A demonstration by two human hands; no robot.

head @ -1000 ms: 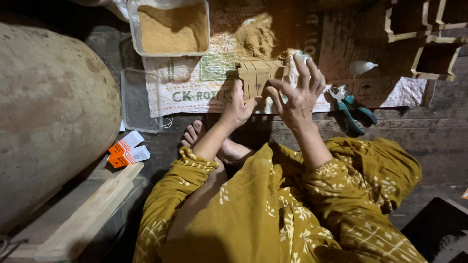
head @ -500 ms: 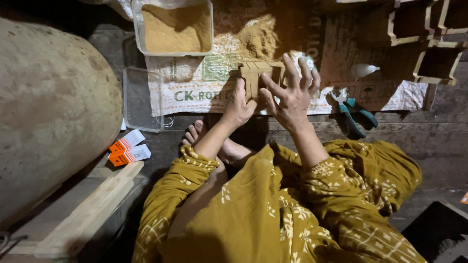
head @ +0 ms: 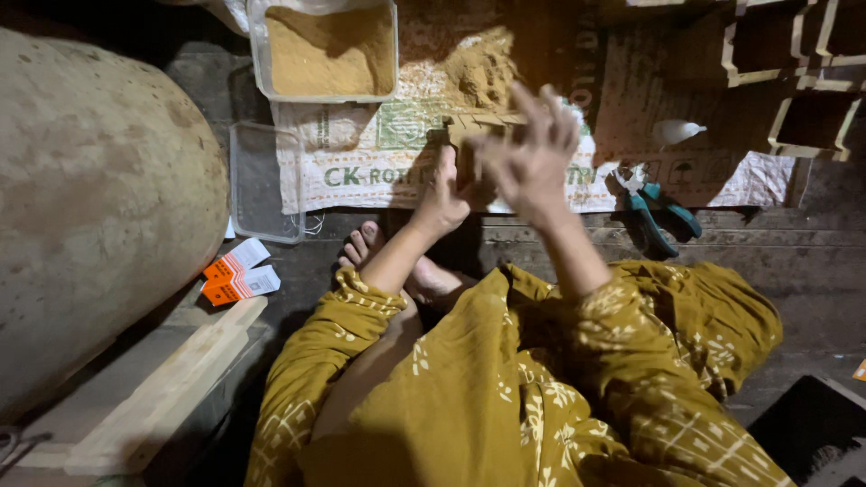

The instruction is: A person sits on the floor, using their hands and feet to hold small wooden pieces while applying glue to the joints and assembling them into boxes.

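On the dark plank floor (head: 541, 239), the small slatted wooden box (head: 469, 144) is gripped by the left hand (head: 442, 203); the right hand (head: 532, 153), now lifted off it, is spread open.

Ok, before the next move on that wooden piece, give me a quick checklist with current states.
1. Left hand grips the wooden piece: ok.
2. Right hand on the piece: cannot tell; fingers spread and blurred in front of it.
3. Piece held over the printed sack: ok.
4. Tray of sawdust within sight, upright: ok.
5. Pliers lying apart from both hands: ok.
6. Bare foot away from the piece: ok.
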